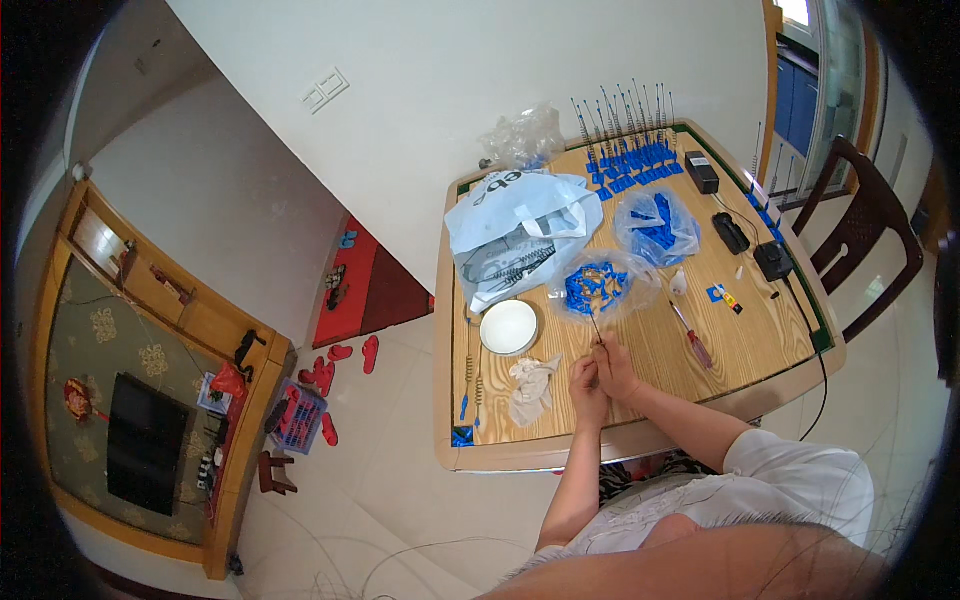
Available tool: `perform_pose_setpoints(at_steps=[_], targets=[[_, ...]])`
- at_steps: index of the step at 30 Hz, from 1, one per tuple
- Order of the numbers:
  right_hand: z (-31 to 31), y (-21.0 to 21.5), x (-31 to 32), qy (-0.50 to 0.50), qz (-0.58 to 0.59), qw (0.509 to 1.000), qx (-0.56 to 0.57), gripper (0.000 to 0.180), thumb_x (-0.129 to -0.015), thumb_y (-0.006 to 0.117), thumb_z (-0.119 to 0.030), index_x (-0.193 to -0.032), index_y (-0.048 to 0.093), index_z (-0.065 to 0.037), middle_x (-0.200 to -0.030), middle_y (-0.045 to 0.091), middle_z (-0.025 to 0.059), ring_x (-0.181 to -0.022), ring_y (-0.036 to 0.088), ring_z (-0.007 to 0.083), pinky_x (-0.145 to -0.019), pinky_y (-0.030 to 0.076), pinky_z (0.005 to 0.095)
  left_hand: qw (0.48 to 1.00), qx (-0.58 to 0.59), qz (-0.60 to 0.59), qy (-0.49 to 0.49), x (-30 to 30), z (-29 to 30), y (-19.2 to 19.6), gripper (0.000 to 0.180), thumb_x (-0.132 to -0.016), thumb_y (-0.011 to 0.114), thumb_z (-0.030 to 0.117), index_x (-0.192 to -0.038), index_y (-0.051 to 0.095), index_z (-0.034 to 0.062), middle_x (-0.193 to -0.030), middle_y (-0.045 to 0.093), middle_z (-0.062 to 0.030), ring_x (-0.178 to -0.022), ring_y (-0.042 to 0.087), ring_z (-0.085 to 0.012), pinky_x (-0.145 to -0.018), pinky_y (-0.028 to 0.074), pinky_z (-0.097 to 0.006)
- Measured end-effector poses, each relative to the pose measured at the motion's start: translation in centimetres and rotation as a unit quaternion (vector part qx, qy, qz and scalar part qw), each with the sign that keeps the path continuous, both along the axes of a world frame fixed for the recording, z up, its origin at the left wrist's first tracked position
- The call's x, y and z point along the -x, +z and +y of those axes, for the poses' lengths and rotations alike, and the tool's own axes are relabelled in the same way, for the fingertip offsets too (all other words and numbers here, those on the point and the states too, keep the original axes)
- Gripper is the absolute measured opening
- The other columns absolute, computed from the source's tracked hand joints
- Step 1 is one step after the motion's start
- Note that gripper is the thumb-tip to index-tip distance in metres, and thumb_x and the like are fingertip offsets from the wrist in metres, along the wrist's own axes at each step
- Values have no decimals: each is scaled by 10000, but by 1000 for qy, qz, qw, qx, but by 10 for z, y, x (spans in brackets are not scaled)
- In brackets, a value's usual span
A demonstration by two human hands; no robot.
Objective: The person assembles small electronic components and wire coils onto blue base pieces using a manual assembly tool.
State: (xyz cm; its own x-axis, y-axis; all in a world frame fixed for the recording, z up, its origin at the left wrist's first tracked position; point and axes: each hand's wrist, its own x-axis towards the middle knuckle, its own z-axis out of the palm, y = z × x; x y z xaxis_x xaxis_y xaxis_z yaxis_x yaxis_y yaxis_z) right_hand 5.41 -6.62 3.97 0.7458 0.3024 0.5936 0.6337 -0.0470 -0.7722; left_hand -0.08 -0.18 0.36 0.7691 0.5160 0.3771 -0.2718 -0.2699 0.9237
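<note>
My left hand [589, 393] and my right hand [618, 370] meet close together over the table's near side, both with fingers closed. A thin dark rod [597, 328] sticks up from my right fingers, toward a clear bag of small blue-and-tan pieces [597, 287]. Whatever lies inside my left fingers is hidden. Left of my hands are a crumpled white cloth [533, 388] and a white bowl [509, 328]. To their right lies a screwdriver [691, 336] with a reddish handle.
Upright springs on blue bases [635, 160] stand in rows at the back of the wooden table [640, 410]. A white plastic bag [520, 225] holds dark springs. A second bag has blue pieces [657, 225]. A black adapter [773, 261] trails a cable past the right edge, near a chair [868, 235].
</note>
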Motion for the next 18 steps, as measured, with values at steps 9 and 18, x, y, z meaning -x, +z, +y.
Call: perform_pose_setpoints(at_steps=[9,18], targets=[[1,-1,-1,4,1,1000,-4,99,-920,438,-107,-1007,440,-60,-743,545,192,-677,568,411,-557,420,450,1000,-3,4,3,-1,2,-3,172,-717,638,-38,-886,656,-8,-948,596,-69,-958,526,-233,-850,417,-305],[2,-1,-2,-7,-20,999,-45,57,-908,441,-80,-921,457,-26,-719,487,154,-595,509,301,-527,392,374,999,-47,-8,19,0,-1,5,179,-710,638,-37,-888,649,-18,-950,598,-83,-947,540,-246,-824,433,-309]])
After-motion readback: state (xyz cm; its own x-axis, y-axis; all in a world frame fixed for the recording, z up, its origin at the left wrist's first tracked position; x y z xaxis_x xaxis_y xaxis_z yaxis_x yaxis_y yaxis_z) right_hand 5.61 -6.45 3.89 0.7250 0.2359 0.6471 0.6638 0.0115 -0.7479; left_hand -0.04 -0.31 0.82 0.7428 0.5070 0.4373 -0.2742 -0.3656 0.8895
